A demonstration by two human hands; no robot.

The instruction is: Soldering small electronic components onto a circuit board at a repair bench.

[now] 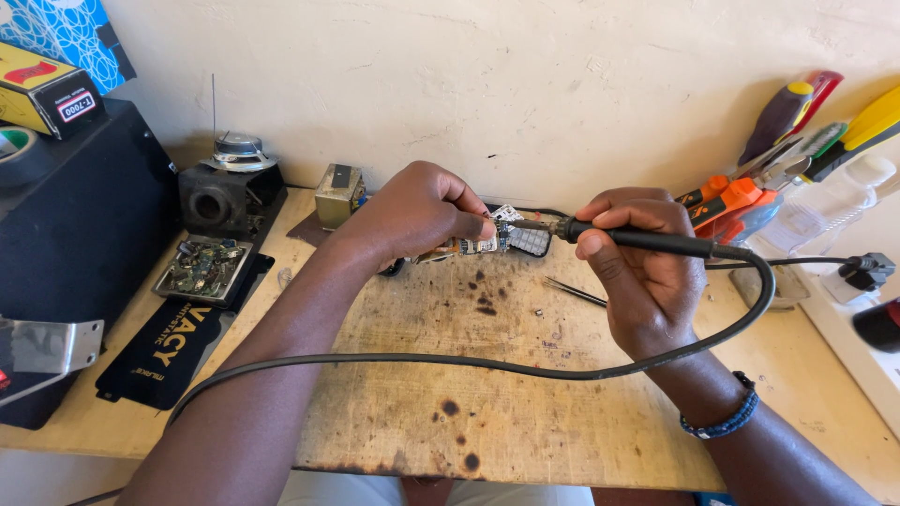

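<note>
My left hand (422, 211) grips a small circuit board (478, 242) and holds it just above the scorched wooden board (487, 403). My right hand (637, 272) is closed around the black handle of a soldering iron (656, 242), whose metal tip points left and meets the circuit board's edge. The iron's black cord (450, 361) loops from the handle across the wooden board toward the lower left. A beaded bracelet is on my right wrist.
Thin tweezers (574, 292) lie on the board under the iron. At left stand a black speaker box (75, 206), an open component with a circuit board (202, 269), a small transformer (339, 195). Screwdrivers and orange pliers (741, 201) crowd the right, beside a plug (867, 270).
</note>
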